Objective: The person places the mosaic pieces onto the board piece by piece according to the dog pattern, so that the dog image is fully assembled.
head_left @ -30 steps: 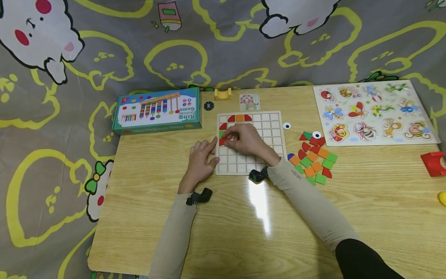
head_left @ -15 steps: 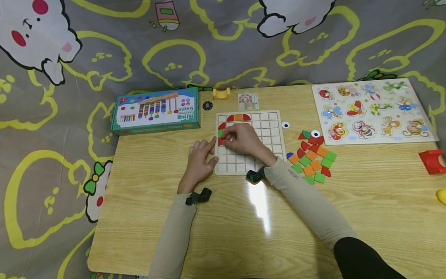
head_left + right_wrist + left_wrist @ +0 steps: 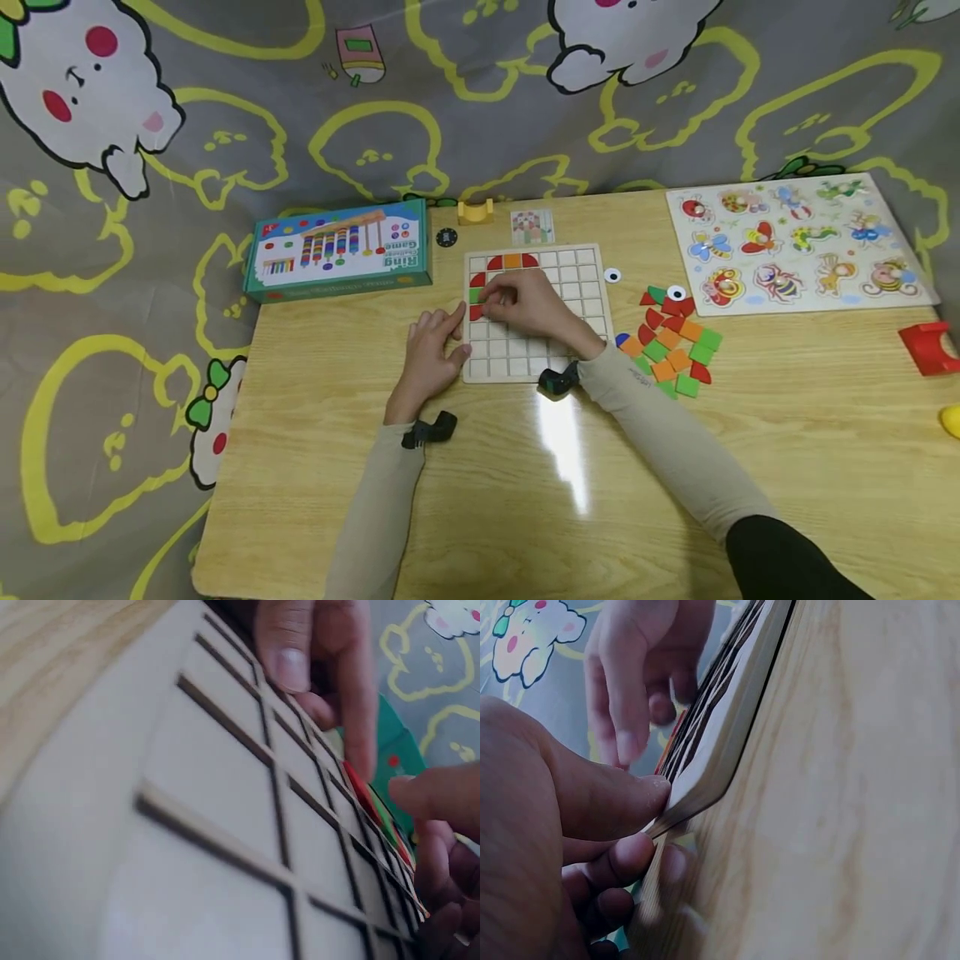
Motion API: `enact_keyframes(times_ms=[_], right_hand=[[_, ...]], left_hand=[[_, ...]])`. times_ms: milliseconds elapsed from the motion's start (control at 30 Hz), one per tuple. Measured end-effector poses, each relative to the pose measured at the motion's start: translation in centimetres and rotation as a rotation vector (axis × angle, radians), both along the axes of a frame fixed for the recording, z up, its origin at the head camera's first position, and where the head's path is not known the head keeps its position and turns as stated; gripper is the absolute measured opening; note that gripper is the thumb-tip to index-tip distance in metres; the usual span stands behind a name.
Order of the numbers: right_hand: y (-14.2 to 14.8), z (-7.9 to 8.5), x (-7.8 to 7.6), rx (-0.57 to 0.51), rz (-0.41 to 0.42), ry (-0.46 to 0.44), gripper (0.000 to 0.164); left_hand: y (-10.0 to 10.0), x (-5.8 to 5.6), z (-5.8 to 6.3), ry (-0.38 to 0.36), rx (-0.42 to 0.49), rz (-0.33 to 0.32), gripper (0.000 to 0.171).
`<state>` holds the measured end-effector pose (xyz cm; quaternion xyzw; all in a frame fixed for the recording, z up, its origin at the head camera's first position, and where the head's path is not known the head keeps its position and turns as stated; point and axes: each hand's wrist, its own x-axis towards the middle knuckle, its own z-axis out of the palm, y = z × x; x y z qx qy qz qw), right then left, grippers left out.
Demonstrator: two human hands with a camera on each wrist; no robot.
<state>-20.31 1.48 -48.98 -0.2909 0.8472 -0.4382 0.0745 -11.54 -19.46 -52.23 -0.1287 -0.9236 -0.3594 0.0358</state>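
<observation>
My left hand (image 3: 427, 358) grips the left edge of a wooden grid board (image 3: 498, 367). In the left wrist view its thumb (image 3: 630, 799) lies at the rim, curled fingertips just below. My right hand (image 3: 528, 304) is over the board's left part, thumb and index fingertips apart at a red tile (image 3: 476, 312) in the left column. Between these fingertips no lifted tile shows. A green tile (image 3: 475, 294) sits above that red one; red rounded tiles and an orange square (image 3: 512, 261) fill part of the top row. My right hand hides the cells under it.
Loose red, orange and green tiles (image 3: 677, 361) lie right of the board. One eye disc (image 3: 612, 275) is by the board, another (image 3: 676, 292) on the pile. A small picture card (image 3: 532, 227), a boxed ring game (image 3: 337, 250) and an insect puzzle (image 3: 806, 242) lie behind.
Both hands stay nearly in place at the board's left column. The head view has tilted slightly, so the scene sits a little lower.
</observation>
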Motion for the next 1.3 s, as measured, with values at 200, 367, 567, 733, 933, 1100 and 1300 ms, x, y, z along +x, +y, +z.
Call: enact_keyframes(times_ms=[200, 367, 567, 733, 933, 1100, 1300], right_hand=[[4.4, 1.1, 0.1, -0.007, -0.053, 0.028, 0.012], [9.6, 1.9, -0.1, 0.077, -0.137, 0.048, 0.011], [15.7, 3.0, -0.1, 0.167, -0.232, 0.030, 0.016], [19.0, 3.7, 0.0, 0.209, -0.300, 0.015, 0.022], [19.2, 3.5, -0.6, 0.226, -0.315, -0.026, 0.028], [18.0, 2.5, -1.7, 0.282, -0.275, -0.045, 0.031], [17.0, 1.8, -2.4, 0.340, -0.255, -0.053, 0.032]], left_hand=[[0.2, 0.2, -0.2, 0.007, -0.009, -0.007, 0.067], [0.2, 0.1, -0.1, -0.004, -0.012, -0.003, 0.067], [0.3, 0.2, -0.1, -0.022, -0.017, 0.007, 0.067], [0.4, 0.3, 0.0, -0.007, 0.004, 0.006, 0.066], [0.2, 0.4, -0.1, -0.001, 0.014, 0.011, 0.067], [0.2, 0.4, -0.2, 0.001, 0.027, 0.005, 0.066], [0.3, 0.3, 0.0, -0.007, 0.019, 0.003, 0.066]])
